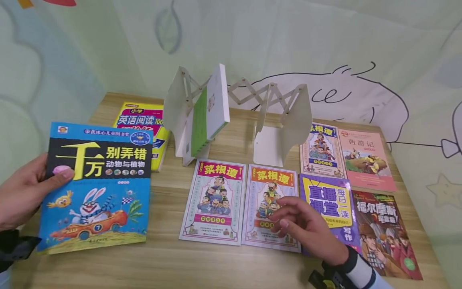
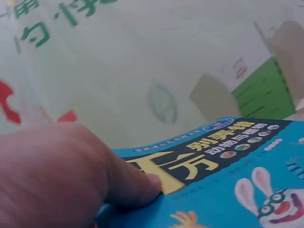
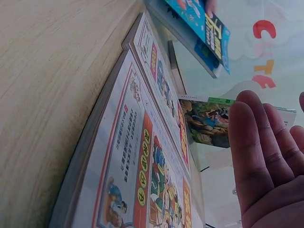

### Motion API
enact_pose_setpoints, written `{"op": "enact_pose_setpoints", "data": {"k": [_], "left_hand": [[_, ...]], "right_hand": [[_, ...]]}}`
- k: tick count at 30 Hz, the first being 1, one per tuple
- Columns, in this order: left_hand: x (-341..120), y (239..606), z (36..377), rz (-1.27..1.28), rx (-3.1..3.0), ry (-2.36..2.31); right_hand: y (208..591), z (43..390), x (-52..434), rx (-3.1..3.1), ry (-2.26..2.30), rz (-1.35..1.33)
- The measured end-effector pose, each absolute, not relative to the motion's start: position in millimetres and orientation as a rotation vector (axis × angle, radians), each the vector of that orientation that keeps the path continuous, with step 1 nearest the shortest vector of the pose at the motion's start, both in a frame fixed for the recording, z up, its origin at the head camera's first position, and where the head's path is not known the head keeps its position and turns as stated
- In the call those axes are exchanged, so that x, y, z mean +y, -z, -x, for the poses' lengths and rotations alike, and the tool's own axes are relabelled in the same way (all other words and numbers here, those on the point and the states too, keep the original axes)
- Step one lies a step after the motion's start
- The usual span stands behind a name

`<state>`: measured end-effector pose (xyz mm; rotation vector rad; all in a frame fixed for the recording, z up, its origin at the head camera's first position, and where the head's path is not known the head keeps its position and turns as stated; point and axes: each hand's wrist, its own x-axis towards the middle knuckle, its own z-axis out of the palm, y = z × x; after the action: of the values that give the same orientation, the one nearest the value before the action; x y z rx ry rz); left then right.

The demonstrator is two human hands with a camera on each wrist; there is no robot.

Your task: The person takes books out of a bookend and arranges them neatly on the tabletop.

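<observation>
My left hand holds a blue children's book by its left edge, thumb on the cover and the other fingers hidden behind it. The cover has yellow lettering and a rabbit in a carrot car. In the left wrist view, the thumb presses on the title. My right hand hovers, holding nothing, above a book with an orange title band; its fingers are loosely bent in the head view. A matching book with a pink title band lies to the left. The purple book is partly covered by the right hand.
A white folding book rack stands at the back, with a green-and-white book upright in its left part. A yellow-and-pink book lies behind the blue one. At right lie a pink book, a detective book and another comic-covered book.
</observation>
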<state>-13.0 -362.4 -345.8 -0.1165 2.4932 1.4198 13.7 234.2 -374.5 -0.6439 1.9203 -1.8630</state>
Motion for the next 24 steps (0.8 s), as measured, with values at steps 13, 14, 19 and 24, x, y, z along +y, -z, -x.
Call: {"op": "enact_pose_setpoints", "data": {"k": [13,14,19,24], "left_hand": [[-364,359,18,0.179,2.22,-1.194],[-364,361,18,0.185,2.208,-1.191],[-366,366,12,0.172,2.073,-1.222],[-365,367,8,0.147,2.003,-1.243]], "right_hand": [[372,-11,232,1.906,1.895,0.668],[372,-12,233,1.912,1.893,0.666],[372,-13,235,1.947,1.867,0.613],[372,-13,237,1.967,1.851,0.593]]}}
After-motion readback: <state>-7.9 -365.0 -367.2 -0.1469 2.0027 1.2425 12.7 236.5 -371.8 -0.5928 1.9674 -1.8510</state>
